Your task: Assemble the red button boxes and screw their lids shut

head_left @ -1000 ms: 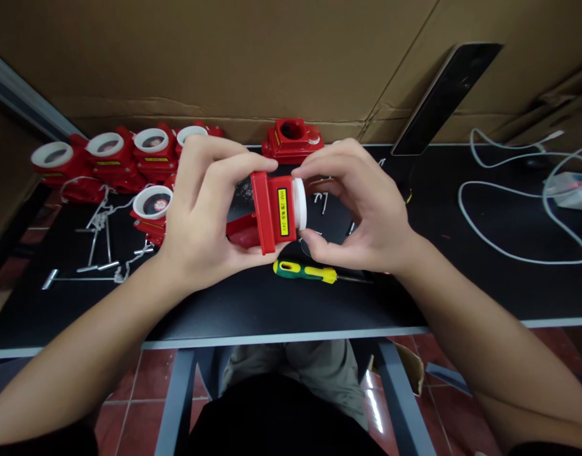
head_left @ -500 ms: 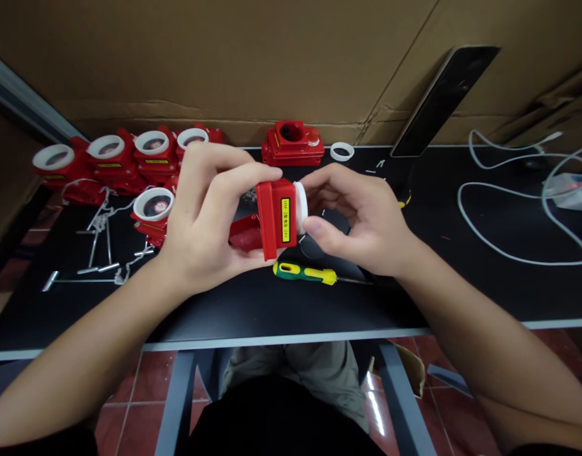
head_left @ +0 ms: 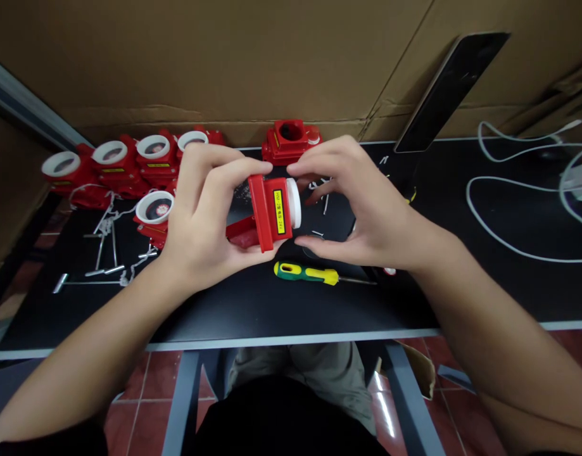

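My left hand (head_left: 205,215) grips a red plastic box (head_left: 268,212) tipped on its side, thumb below and fingers over the top. The box bears a yellow label (head_left: 280,212), and its lid hangs open toward my palm. A white ring (head_left: 295,203) sits on the box's right end. Curved around that end, my right hand (head_left: 361,209) has thumb and fingers spread apart, holding nothing. Just below lies a screwdriver (head_left: 307,273) with a green and yellow handle.
Several red boxes with white rings (head_left: 111,158) stand at the back left, near T-shaped metal rods (head_left: 101,253) with white strings. Another red box (head_left: 288,142) is against the cardboard wall. A phone (head_left: 452,92) leans there; a white cable (head_left: 513,253) lies at right.
My right hand's fingers have opened away from the white ring, which stays on the box. The box in my left hand has shifted slightly left and up.
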Motion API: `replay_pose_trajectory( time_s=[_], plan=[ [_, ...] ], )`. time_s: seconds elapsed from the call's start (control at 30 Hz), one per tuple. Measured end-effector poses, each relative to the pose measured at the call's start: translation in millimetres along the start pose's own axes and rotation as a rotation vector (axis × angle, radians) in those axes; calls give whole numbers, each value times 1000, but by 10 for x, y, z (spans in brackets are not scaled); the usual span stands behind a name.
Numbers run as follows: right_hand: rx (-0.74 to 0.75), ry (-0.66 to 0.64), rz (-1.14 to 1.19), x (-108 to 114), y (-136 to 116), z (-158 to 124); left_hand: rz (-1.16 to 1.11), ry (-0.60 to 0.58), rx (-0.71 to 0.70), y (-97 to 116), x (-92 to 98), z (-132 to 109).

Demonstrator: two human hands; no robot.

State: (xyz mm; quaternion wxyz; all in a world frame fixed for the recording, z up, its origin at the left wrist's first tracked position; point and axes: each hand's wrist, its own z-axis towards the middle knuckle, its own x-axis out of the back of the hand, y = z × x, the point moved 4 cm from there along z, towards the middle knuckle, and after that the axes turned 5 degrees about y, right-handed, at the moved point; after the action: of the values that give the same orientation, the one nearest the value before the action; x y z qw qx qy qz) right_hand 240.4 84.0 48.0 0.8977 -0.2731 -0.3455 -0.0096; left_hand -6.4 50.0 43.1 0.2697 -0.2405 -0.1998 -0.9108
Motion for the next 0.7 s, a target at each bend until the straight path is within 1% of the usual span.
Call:
replay_pose_trajectory(
  time_s=[0.13,0.17,0.23,0.33,0.4,0.5,0.53,0.57,0.6,0.63,0.7],
  plan=[
    [108,68,-61,17,-62,29,8,18,-12,2,-26,-5],
    [120,76,-50,19,-68,34,8,16,-12,4,-32,-7],
    [92,69,3,10,-59,39,-2,11,-11,7,-36,-9],
    [-20,69,97,-28,-33,30,-41,9,-65,22,-27,3],
    [-136,72,175,-67,-1,10,-33,17,-128,39,-20,14],
    [-363,-11,272,-155,101,-48,16,40,-190,53,-25,19],
    [-411,-38,266,-173,139,-67,21,45,-182,47,-31,17],
    [-422,-50,237,-176,171,-80,16,49,-162,38,-35,13],
    [-394,-43,191,-163,193,-83,4,51,-135,26,-39,9],
    [-336,-20,144,-140,201,-78,-6,45,-101,12,-43,4],
    [-183,17,88,-93,181,-59,-18,28,-36,-14,-46,-3]
  ],
)
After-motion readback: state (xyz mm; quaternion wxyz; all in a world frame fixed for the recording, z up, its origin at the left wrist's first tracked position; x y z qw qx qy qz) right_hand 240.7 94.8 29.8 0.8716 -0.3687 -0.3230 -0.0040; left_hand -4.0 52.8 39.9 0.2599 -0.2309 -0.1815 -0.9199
